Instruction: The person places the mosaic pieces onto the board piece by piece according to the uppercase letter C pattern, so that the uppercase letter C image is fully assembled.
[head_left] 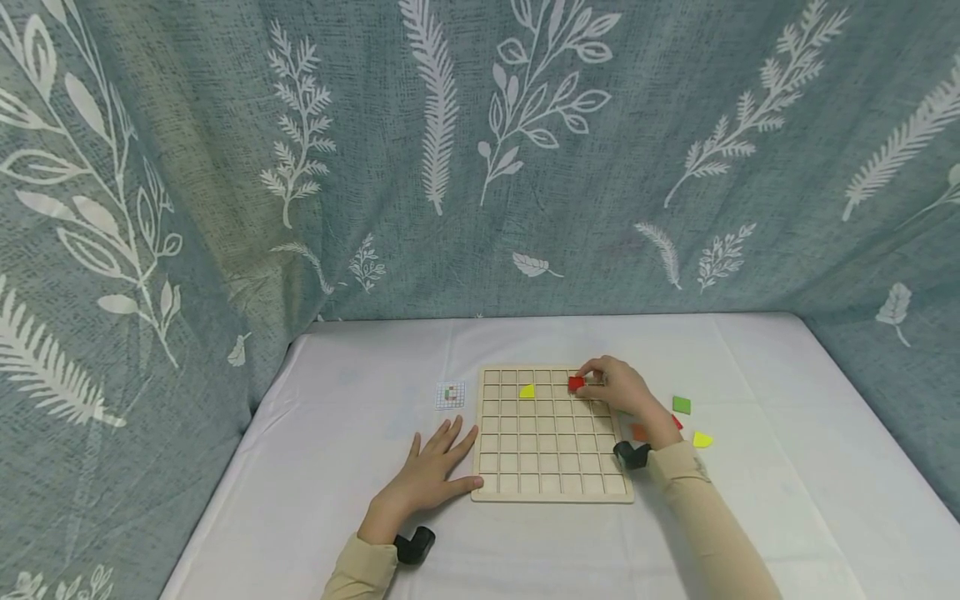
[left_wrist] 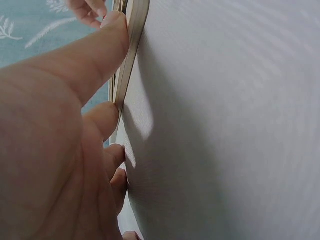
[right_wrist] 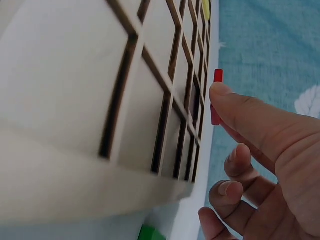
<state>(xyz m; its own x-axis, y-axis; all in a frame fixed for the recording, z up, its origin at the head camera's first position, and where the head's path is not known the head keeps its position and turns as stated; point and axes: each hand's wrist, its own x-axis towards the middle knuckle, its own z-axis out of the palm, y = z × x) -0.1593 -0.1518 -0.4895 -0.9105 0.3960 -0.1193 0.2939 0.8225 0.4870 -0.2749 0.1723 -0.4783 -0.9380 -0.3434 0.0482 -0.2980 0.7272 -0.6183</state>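
A wooden grid board (head_left: 552,498) lies on the white table. Over its far right part, my right hand (head_left: 621,388) pinches a red square tile (head_left: 575,384) between thumb and finger. The right wrist view shows that red tile (right_wrist: 217,117) edge-on, held apart from the board's surface. A yellow quarter-round tile (head_left: 528,392) sits in a cell of the far rows. My left hand (head_left: 429,473) lies with fingers spread at the board's left edge. In the left wrist view its thumb (left_wrist: 95,55) and index finger touch the board's side (left_wrist: 131,55).
Right of the board lie a green tile (head_left: 682,405), a yellow tile (head_left: 702,439), an orange tile (head_left: 639,432) and a red tile (head_left: 677,422), partly behind the right wrist. A small printed pattern card (head_left: 450,395) lies left of the board. A leaf-patterned curtain (head_left: 450,250) hangs behind.
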